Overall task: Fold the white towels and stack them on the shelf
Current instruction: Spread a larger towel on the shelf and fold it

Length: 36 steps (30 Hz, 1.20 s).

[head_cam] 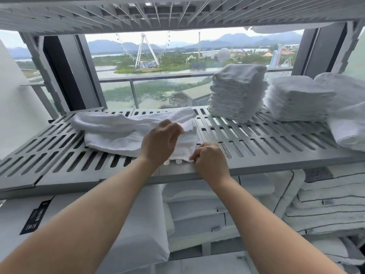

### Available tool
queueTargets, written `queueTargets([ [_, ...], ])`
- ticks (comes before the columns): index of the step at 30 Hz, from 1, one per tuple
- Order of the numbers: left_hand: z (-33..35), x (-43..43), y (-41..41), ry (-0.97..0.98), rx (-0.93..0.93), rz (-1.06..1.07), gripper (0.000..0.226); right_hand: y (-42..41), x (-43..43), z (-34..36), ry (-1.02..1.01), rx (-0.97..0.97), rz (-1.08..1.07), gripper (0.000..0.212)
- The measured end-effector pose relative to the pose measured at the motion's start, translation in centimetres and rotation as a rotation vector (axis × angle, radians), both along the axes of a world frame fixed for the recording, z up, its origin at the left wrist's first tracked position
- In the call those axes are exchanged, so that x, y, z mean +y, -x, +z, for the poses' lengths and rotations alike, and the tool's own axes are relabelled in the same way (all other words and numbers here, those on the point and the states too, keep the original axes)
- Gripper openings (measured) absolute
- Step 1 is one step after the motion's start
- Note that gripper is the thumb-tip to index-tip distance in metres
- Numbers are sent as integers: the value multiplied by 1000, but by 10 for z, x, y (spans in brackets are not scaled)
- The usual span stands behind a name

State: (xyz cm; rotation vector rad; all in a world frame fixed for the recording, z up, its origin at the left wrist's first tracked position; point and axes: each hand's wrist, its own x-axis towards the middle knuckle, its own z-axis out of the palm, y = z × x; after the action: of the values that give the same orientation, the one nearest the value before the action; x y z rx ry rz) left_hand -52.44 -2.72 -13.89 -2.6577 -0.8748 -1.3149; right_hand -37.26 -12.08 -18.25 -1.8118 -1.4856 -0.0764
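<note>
A loose white towel (110, 135) is spread, rumpled and partly doubled over, on the grey slatted shelf (276, 164). It lies left of the middle, and its near right corner reaches the shelf's front edge. The towel's right end is gripped by the left hand (160, 143), whose fingers are curled round a flap raised slightly above the rest of the cloth. The near right corner is pinched by the right hand (211, 161) just at the front edge, with the fingers bent and the knuckles turned upward. The two hands are held close together, the left a little farther back than the right. Toward the back right of the shelf a tall stack of folded towels (237, 93) is seen, and just beside it, nearer the right edge, a lower stack (296, 99) is set. At the right edge itself a bulkier folded cloth (347, 123) is laid, partly cut off by the frame. The underside of an upper shelf (177, 12) is seen overhead. Below the working shelf, white pillows (142, 224) are stored at the left and folded bedding with dark piping (325, 204) at the right. Beyond the back edge, a balcony railing (154, 79) and a Ferris wheel (147, 50) are seen through the glass.
</note>
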Motion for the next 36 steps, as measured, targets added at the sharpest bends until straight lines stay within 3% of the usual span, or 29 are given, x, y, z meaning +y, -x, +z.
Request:
queueTargets([
  [2, -11, -6, 9, -25, 236, -58, 10, -1, -5, 0, -25, -29, 28, 26],
  [4, -21, -12, 13, 44, 352, -71, 9, -5, -9, 1, 4, -85, 83, 19],
  [8, -23, -14, 13, 56, 309, -90, 5, -12, -10, 7, 122, -79, 181, 24],
  [15, -24, -21, 12, 8, 356, -81, 15, -13, -10, 7, 89, -17, 166, 26],
  [21, -13, -34, 4, -394, 563, -30, 20, -13, -11, 8, 44, 114, 127, 31],
  [24, -9, -34, 4, -442, 610, -9, 15, -13, -10, 8, 52, 145, 128, 33],
  [27, -9, -32, 3, -362, 615, 0, 12, -11, -8, 6, 50, 166, 127, 29],
  [32, -14, -32, -4, -1, 405, 147, 27, -15, -6, 4, 45, 69, 179, 29],
  [36, -18, -32, -2, 107, 333, 119, 26, -10, -2, -1, -38, -8, 79, 12],
])
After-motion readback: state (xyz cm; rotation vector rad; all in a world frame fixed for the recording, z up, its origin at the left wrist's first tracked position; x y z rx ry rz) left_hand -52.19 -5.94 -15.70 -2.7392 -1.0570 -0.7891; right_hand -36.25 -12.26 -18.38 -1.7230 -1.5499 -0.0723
